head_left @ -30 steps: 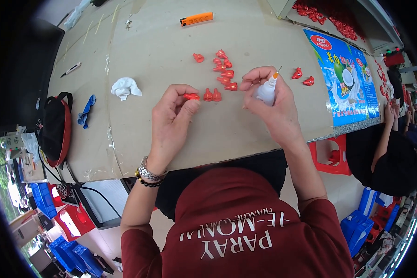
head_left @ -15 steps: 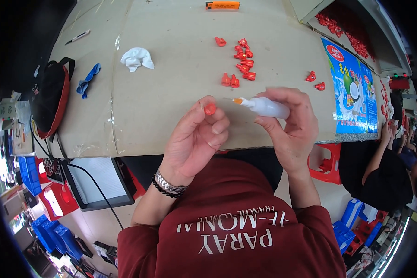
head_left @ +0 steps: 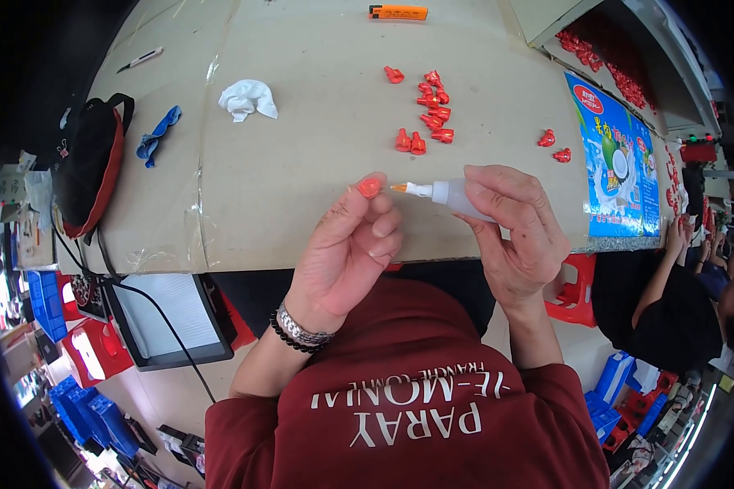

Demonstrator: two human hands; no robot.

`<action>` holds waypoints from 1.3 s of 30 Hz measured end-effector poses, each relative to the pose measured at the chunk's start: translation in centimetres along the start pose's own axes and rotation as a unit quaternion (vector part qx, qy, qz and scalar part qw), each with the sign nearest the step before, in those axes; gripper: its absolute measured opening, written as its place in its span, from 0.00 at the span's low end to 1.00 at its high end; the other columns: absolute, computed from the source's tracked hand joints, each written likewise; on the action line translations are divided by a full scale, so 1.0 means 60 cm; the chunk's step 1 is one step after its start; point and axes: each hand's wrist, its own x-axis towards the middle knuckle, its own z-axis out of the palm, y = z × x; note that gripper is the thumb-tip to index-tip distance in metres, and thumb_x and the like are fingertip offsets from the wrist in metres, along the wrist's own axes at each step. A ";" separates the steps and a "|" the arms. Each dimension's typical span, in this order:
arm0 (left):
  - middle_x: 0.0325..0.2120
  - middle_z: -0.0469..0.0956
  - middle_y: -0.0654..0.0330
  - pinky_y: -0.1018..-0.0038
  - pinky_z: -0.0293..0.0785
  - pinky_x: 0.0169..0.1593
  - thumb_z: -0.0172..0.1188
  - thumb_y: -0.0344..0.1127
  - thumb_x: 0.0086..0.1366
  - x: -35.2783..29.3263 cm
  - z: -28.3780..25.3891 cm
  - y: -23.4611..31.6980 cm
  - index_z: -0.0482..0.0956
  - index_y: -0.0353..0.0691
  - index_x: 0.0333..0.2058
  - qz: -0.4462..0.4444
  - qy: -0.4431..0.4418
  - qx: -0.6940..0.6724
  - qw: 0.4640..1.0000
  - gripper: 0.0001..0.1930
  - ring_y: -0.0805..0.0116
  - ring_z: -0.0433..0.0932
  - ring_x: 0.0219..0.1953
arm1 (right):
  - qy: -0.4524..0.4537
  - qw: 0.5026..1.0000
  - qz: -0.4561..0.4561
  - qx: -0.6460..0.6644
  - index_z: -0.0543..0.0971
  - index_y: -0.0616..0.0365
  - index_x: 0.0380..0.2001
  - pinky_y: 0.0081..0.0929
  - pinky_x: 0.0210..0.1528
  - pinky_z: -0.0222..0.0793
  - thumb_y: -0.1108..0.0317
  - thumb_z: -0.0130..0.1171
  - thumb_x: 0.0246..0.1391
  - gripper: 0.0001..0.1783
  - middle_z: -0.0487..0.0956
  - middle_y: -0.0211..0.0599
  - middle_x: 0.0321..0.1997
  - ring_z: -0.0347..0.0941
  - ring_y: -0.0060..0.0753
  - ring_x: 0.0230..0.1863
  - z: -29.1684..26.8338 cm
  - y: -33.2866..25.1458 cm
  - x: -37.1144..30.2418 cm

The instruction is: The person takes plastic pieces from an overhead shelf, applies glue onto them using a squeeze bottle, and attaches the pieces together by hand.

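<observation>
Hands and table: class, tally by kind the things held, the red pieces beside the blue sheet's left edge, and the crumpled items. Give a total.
Bottle: 1, in the right hand
Red pieces: 3; 1 in the left hand, 2 by the sheet
Crumpled items: 2; white, blue
Total: 6

The desk (head_left: 310,163) is evenly lit, with glare caught on its tape (head_left: 211,73); edges are bent toward the dark rim, where 1 light strip (head_left: 700,428) is overexposed.
</observation>
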 end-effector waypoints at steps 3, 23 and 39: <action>0.33 0.76 0.65 0.79 0.64 0.30 0.54 0.40 0.68 0.000 0.000 0.000 0.74 0.39 0.47 -0.001 0.005 0.005 1.000 0.14 0.74 0.67 0.30 | 0.003 1.000 -0.017 -0.011 0.79 0.65 0.34 0.29 0.39 0.76 0.87 0.66 0.34 0.19 0.80 0.45 0.39 0.77 0.41 0.40 0.002 -0.004 0.004; 0.33 0.76 0.66 0.78 0.65 0.30 0.54 0.41 0.67 -0.001 0.003 -0.001 0.75 0.38 0.47 0.005 0.021 0.045 0.999 0.15 0.74 0.68 0.30 | 0.004 0.999 -0.037 -0.025 0.79 0.67 0.31 0.29 0.39 0.75 0.88 0.63 0.36 0.14 0.80 0.44 0.37 0.77 0.41 0.38 0.007 -0.007 0.009; 0.33 0.76 0.65 0.79 0.65 0.30 0.56 0.39 0.66 0.000 0.004 -0.002 0.76 0.38 0.46 0.007 0.022 0.044 0.999 0.14 0.74 0.68 0.30 | 0.004 0.998 -0.035 -0.044 0.79 0.67 0.31 0.29 0.39 0.75 0.88 0.63 0.35 0.14 0.80 0.44 0.37 0.78 0.41 0.38 0.005 -0.007 0.011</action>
